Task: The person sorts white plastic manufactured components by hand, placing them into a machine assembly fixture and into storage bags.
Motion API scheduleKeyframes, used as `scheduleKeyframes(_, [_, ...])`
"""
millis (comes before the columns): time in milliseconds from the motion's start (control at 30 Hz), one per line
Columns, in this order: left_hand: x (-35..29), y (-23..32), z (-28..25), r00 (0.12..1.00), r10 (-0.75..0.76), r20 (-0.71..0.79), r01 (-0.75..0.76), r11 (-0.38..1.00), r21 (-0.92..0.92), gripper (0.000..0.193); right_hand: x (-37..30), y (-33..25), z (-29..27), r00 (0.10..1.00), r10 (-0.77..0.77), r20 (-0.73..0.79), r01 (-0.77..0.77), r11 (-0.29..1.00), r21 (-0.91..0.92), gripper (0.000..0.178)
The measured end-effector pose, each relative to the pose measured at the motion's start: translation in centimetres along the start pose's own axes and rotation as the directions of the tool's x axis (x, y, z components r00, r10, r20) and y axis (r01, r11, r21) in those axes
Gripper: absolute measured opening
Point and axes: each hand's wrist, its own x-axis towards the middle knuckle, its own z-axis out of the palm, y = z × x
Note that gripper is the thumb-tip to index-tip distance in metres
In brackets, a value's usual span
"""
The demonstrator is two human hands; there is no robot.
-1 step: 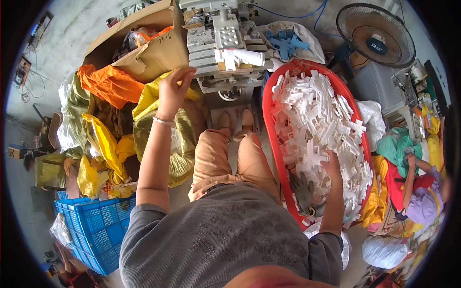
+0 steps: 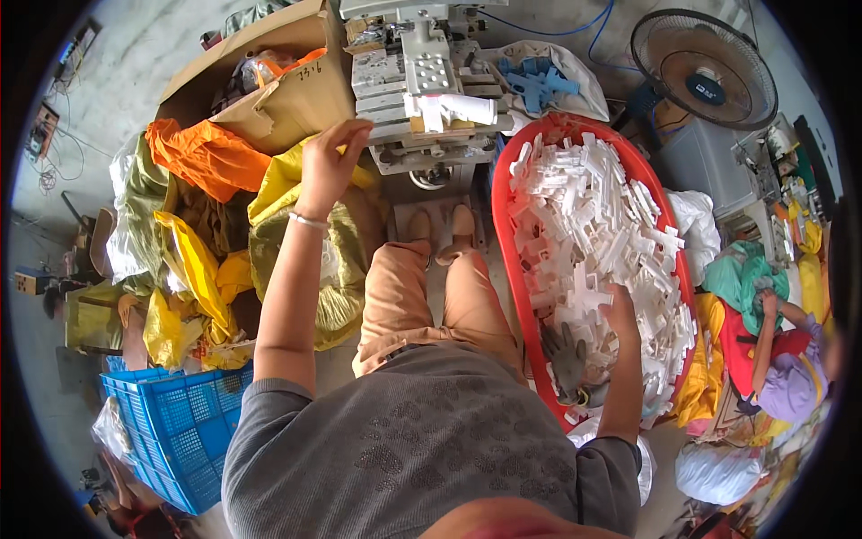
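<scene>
My left hand [image 2: 329,169] is raised just left of the machine's bed, its fingers apart and loosely bent, holding nothing visible. On the machine [image 2: 429,72], below its upright head, lies a white pistol-shaped plastic piece [image 2: 462,110]. At the right, my right hand [image 2: 621,314] is down over a red oval tub [image 2: 503,216] heaped with white plastic pieces [image 2: 584,180]. Its fingers close at the right end of one white plastic piece [image 2: 585,293]; the far side of the grip is hidden. A grey glove [image 2: 566,359] lies on the heap beside that hand.
A cardboard box [image 2: 278,99] and a yellow-lined sack [image 2: 328,287] stand left of the machine, with a blue crate [image 2: 180,440] nearer. Light-blue plastic pieces [image 2: 539,83] lie in a white sack behind the tub. A fan [image 2: 705,67] and another person [image 2: 790,377] are at right.
My left hand has shifted very slightly to the right. The right hand remains almost unchanged at the tub.
</scene>
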Motion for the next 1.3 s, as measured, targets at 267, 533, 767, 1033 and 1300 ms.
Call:
scheduleKeyframes(267, [4.6,-0.4,3.5,0.977,0.032,0.211,-0.03,0.999,-0.011,0.037,0.4,-8.2,-3.5,0.988,-0.116,-0.102,0.119,0.993,0.018,0.04])
scheduleKeyframes(533, [6.1,-0.7,4.0,0.979,0.024,0.201,0.009,0.986,-0.164,0.039,5.8,-17.1,-2.9,0.993,0.016,-0.118,0.104,0.363,0.926,0.036])
scheduleKeyframes(767, [-0.3,-2.3,-0.8,0.985,-0.166,-0.047,0.148,0.953,-0.263,0.031,13.9,-31.2,-0.2,0.934,-0.357,-0.023,0.153,0.341,0.928,0.034])
scheduleKeyframes(1033, [-15.9,-7.7,-9.5,0.767,-0.595,-0.239,0.622,0.782,0.048,0.027,17.3,-39.8,2.1,0.887,-0.452,0.094,0.366,0.812,0.454,0.03])
scheduleKeyframes(1300, [-23.2,-13.0,-7.0,0.64,-0.755,-0.14,0.705,0.65,-0.284,0.031,15.5,-34.9,-1.0,0.899,-0.438,0.02,0.372,0.787,0.492,0.044])
